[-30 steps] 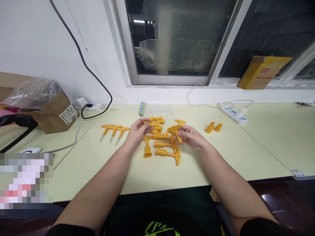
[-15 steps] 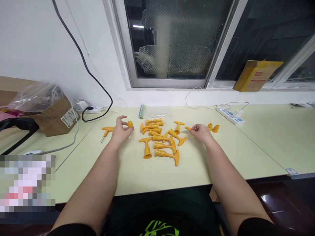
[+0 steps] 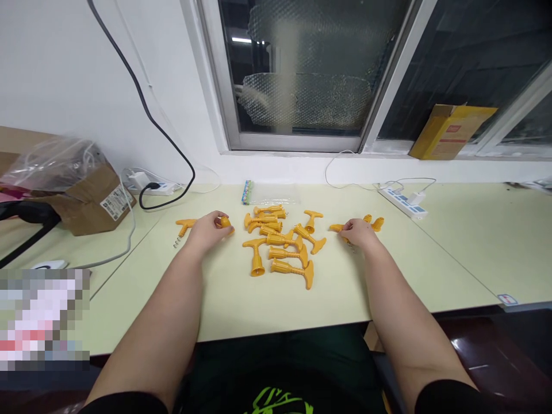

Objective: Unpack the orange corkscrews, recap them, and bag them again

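Over a pale desk (image 3: 284, 313), the left hand (image 3: 207, 231) holds a yellow cap (image 3: 225, 221) while the right hand (image 3: 359, 233) pinches a yellow corkscrew (image 3: 336, 228) right of the pile (image 3: 282, 253), probably light, stiff, smooth plastic, best gripped by its handle (image 3: 334, 228), clear of the metal spiral (image 3: 352, 248).

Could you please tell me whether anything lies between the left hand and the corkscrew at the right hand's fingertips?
Yes: a cluster of yellow corkscrews lies on the table between the left hand and that corkscrew.
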`<state>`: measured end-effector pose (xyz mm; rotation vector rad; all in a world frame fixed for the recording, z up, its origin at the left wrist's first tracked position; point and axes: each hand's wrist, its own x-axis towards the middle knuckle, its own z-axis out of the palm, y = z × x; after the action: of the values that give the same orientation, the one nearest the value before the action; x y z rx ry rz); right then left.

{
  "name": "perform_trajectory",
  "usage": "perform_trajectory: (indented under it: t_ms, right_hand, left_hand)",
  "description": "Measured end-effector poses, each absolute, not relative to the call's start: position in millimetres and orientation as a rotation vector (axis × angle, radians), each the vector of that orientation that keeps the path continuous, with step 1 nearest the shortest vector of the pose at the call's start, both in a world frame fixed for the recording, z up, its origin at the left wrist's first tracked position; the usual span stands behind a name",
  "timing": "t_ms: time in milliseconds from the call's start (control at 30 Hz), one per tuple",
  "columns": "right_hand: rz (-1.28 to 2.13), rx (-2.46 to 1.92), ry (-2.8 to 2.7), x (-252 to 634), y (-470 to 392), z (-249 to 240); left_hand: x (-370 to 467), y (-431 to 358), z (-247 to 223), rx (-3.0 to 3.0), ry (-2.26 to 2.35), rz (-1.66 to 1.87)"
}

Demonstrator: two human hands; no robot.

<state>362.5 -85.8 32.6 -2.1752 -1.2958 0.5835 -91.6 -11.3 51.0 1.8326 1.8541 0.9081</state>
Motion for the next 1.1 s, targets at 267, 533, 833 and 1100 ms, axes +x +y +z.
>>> perform_trajectory:
  t_ms: [267, 533, 833, 1100]
  right_hand:
    - [0.857, -1.228, -1.247, 299, -88, 32]
    - [1.177, -0.783, -1.463, 228, -101, 27]
    - [1.485, -0.752, -1.407, 238, -102, 28]
    - [1.262, -0.936, -1.53, 241, -104, 28]
  left_hand:
    - [-34, -38, 58, 1.387, 0.905, 1.103]
    - [18, -78, 49, 1.241, 0.531, 0.707]
    - [25, -72, 42, 1.285, 0.652, 0.96]
    - [15, -75, 60, 1.604, 0.833, 0.951]
